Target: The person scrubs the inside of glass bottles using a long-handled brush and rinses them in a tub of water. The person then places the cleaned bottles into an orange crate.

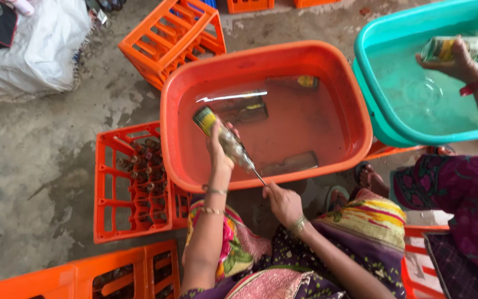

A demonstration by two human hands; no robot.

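Hands are both busy: the left hand (218, 149) grips a clear glass bottle (225, 137) with a yellow label, held slanted over the near edge of the red tub (355, 99), and the right hand (283, 204) is closed on a thin wire handle (259, 177) pushed into the bottle's mouth, probably a brush. Judging by this, 1 bottle is mid-scrub and much is left: 3 more bottles lie sunk in the red tub's water, 2 toward the far side (244, 111) and 1 near the right (290, 163). To the near left, the orange crate (106, 221) holds many dark bottles, too crowded to count. 6 orange crates show in all, counting those cut off at the edges. Right of the red tub sits 1 teal tub (377, 33) of water, where another person's hand (460, 63) holds 1 labelled bottle (455, 49). A white sack (34, 50) lies on the concrete floor at far left
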